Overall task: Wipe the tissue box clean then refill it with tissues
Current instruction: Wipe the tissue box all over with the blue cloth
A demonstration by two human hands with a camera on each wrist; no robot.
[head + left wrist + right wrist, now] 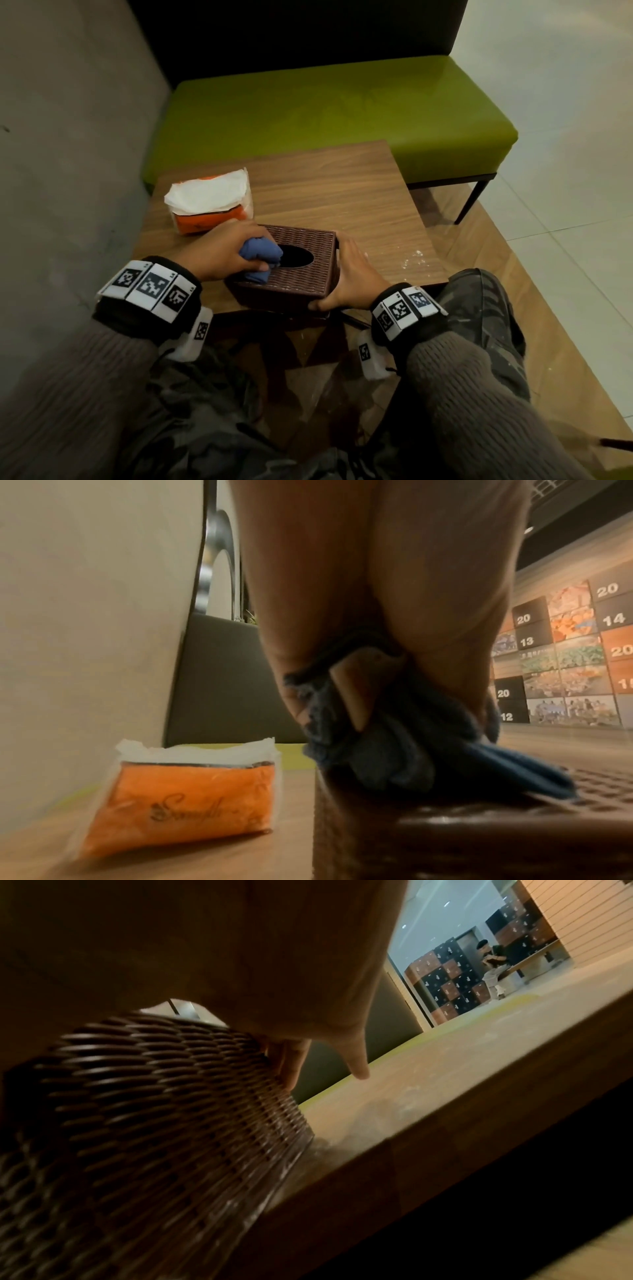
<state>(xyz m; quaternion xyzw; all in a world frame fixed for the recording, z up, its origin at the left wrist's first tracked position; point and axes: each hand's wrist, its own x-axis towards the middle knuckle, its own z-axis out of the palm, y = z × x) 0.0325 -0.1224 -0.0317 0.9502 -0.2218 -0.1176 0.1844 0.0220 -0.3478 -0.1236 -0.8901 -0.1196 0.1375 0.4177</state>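
Observation:
A brown woven tissue box (305, 277) stands at the near edge of the wooden table (342, 192); its oval opening (297, 257) looks dark inside. My left hand (236, 250) grips a bunched blue cloth (260, 255) and presses it on the box's top, at the left rim of the opening. In the left wrist view the cloth (411, 750) sits on the box's (445, 837) near corner. My right hand (349, 274) holds the box's right end, thumb wrapped round the near corner. Its fingers (294, 1064) lie against the woven side (154, 1123). An opened orange tissue pack (209, 202) lies behind and left of the box.
A grey wall (68, 154) runs close along the left. A green bench (325, 113) stands just behind the table. White specks (414, 260) mark the tabletop right of the box. My knees are under the near edge; tiled floor lies to the right.

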